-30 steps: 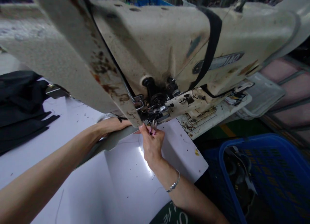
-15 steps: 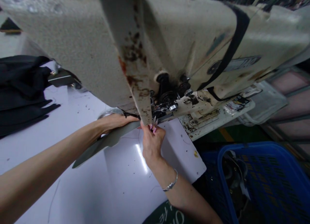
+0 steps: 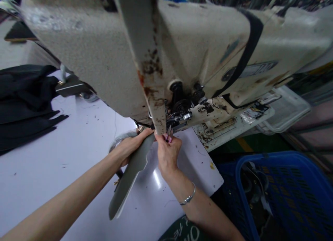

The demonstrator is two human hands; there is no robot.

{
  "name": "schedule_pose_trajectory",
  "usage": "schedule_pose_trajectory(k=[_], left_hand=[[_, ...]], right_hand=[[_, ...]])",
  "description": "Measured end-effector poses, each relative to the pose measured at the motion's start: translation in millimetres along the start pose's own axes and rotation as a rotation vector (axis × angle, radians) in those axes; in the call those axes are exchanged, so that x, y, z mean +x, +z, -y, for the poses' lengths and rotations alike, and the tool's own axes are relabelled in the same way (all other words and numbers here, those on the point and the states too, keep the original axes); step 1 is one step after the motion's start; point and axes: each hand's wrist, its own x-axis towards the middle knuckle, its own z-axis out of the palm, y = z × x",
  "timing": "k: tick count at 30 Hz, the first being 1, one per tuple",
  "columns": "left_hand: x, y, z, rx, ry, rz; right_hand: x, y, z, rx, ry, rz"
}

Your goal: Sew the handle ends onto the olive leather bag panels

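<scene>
An olive-grey flat panel point(image 3: 132, 175) with a notched edge slants down toward me from beneath the sewing machine point(image 3: 109, 67). My left hand point(image 3: 131, 145) is closed on its upper left side, with some fingers hidden behind it. My right hand point(image 3: 169, 150) is closed around pink-handled thread snips point(image 3: 169, 139), whose pointed blades stick up between the fingers. Its thumb and fingertips meet the panel's top end, close to the left fingertips. The machine's rusty front arm partly covers the needle area, so the stitching point is hidden.
Dark fabric pieces point(image 3: 26, 102) lie on the white tabletop point(image 3: 85, 199) at left. A blue plastic basket point(image 3: 291, 175) holding dark pieces stands at lower right. A clear plastic bin point(image 3: 293, 105) sits beyond the machine bed point(image 3: 215, 133). Loose threads dot the table.
The panel has swung so its lower end points more toward me. My left hand has turned with it, and a grey padded part now shows behind. The right hand keeps the snips.
</scene>
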Motion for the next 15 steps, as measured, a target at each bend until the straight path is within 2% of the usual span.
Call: schedule_pose_trajectory(k=[6,15], left_hand=[[-26,29.4,12,-0.218,0.05,-0.021],[-39,81.0,33,-0.679,0.099,-0.059]], right_hand=[[3,-9,3,-0.001,0.005,0.033],[21,-36,24,-0.029,0.118,0.206]])
